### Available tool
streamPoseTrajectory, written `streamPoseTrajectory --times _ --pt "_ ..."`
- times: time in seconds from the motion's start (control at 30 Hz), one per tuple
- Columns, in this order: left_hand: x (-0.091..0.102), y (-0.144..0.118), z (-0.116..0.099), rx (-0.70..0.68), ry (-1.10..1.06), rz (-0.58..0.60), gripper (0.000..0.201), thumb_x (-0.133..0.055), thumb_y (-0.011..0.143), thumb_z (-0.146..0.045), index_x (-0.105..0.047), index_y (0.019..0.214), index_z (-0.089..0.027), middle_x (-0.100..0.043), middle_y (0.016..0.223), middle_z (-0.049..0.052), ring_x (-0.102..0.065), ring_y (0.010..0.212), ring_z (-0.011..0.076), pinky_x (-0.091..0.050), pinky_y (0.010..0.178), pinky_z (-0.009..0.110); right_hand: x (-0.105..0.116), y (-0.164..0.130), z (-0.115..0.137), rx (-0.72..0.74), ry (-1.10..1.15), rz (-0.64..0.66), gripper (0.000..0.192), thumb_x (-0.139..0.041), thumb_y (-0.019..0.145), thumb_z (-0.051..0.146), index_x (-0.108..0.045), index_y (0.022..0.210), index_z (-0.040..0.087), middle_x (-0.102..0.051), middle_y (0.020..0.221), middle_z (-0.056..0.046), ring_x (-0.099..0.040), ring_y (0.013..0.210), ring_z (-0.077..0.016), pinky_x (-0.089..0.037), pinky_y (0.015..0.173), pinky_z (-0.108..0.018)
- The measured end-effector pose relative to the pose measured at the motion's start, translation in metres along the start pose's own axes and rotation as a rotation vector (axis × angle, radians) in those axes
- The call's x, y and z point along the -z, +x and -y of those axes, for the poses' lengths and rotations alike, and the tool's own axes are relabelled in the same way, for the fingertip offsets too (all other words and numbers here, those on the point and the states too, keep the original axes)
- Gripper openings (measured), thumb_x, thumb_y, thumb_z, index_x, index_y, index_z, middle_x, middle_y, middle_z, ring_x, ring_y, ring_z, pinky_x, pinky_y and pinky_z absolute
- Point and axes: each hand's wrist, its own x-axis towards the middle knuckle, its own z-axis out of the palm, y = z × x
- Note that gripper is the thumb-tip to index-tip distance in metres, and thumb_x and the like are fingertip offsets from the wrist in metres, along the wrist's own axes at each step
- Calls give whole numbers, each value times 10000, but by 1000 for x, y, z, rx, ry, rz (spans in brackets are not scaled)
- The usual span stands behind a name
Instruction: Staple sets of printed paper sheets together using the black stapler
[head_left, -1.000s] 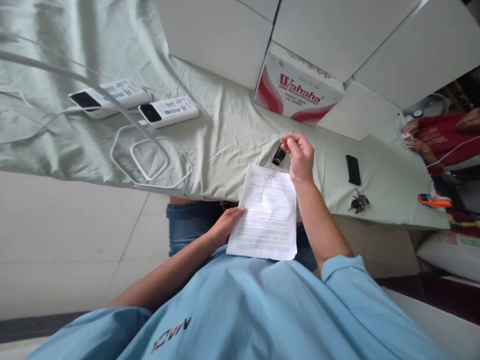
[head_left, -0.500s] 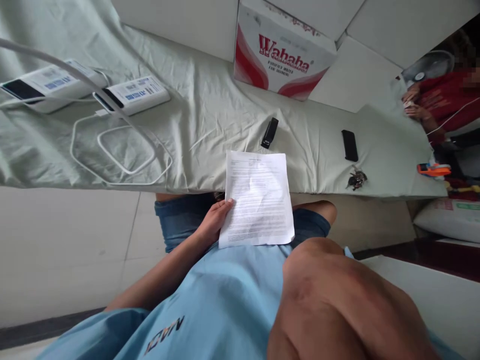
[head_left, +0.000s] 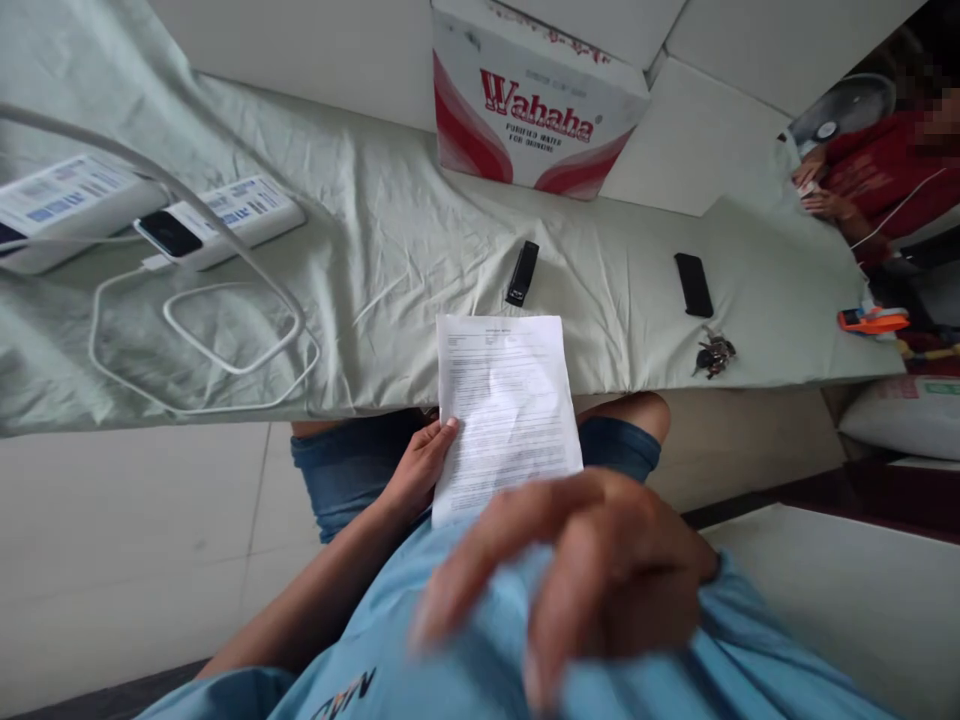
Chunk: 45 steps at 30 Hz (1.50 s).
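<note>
My left hand (head_left: 424, 460) grips the left edge of a white printed paper (head_left: 502, 400), thumb on top and fingers hidden beneath. The paper rests over my lap, its top end on the table's near edge. Whether it is one sheet or a stack, I cannot tell. Close to the camera, my right hand (head_left: 585, 570) hangs above my shirt and the paper's lower corner. It is blurred, with bent fingers apart and nothing visible in them. Beyond the paper's top lies a small black stapler (head_left: 522, 273).
On the cloth-covered table (head_left: 390, 330) are a black phone (head_left: 693, 284), keys (head_left: 715, 355), white power banks (head_left: 240, 220) with a looped cable (head_left: 180, 407), and an orange item (head_left: 874, 320). A Wahaha carton (head_left: 536, 110) stands behind. Another person in red (head_left: 892, 170) sits far right.
My right hand has come down from close to the camera, so its fingers now show in front of my shirt. The left hand keeps its hold on the paper. The view has shifted slightly.
</note>
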Motion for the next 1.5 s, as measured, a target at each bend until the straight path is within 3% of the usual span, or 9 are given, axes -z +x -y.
streamPoseTrajectory --times 0.13,0.2,0.33,0.5,0.63,0.77,0.9,1.1,1.5 --pt "5 4 4 8 1 23 576 -976 549 -620 -744 774 -143 -715 634 28 -595 541 139 -474 511 232 32 -23 -22 -260 -237 -757 172 -660 1013 439 -758 1080 315 -539 503 76 -445 384 -102 -351 407 -233" --pt "6 5 4 25 7 22 592 -991 519 -621 -756 773 -141 -727 653 33 -600 551 139 -475 513 231 49 -48 -44 -332 -297 -1017 312 -675 982 548 -744 915 251 -410 421 95 -311 347 -89 -240 368 -239" --pt "4 8 1 36 43 0 537 -1004 513 -567 -747 720 -143 -715 640 38 -598 548 151 -460 507 245 69 -92 -82 -419 -491 -1344 466 -670 908 709 -723 784 262 -630 585 11 -542 518 -164 -419 473 -293" --pt "-3 13 2 -14 67 -47 543 -1006 515 -538 -761 786 -136 -746 711 57 -652 616 188 -501 573 273 66 -93 -94 -470 -208 -1218 650 -507 897 858 -779 1069 294 -814 1112 -74 -731 1104 -317 -594 882 -447" --pt "0 15 2 -64 28 -62 537 -1001 544 -515 -760 848 -144 -754 742 45 -664 639 184 -517 595 267 67 -76 -93 -411 25 -1126 691 -536 838 900 -739 1084 287 -811 981 -67 -755 985 -316 -601 826 -457" --pt "10 9 -3 101 -143 -50 390 -877 756 -488 -755 924 -159 -780 784 76 -738 713 239 -584 639 310 76 -68 -98 -441 -207 -1042 447 -868 742 625 -728 970 266 -792 938 -15 -712 847 -241 -561 796 -363" --pt "17 -3 -4 347 -248 29 370 -660 941 -444 -762 1073 -114 -810 895 165 -797 887 335 -650 777 425 85 -63 -109 -458 -447 -1070 403 -827 768 617 -712 819 234 -733 787 3 -620 710 -193 -489 689 -317" --pt "19 -12 -5 316 -342 59 420 -609 1001 -374 -706 1292 -86 -821 1026 175 -806 945 330 -651 893 447 105 -72 -102 -450 -759 -1117 413 -752 830 620 -661 727 231 -650 678 15 -523 629 -163 -412 607 -304" --pt "21 -7 0 259 -453 144 467 -637 1007 -257 -610 1458 -135 -815 1137 135 -799 1026 305 -608 1033 468 108 -85 -29 -317 -343 -1352 404 -928 670 560 -715 819 251 -703 723 21 -602 594 -155 -492 543 -279"
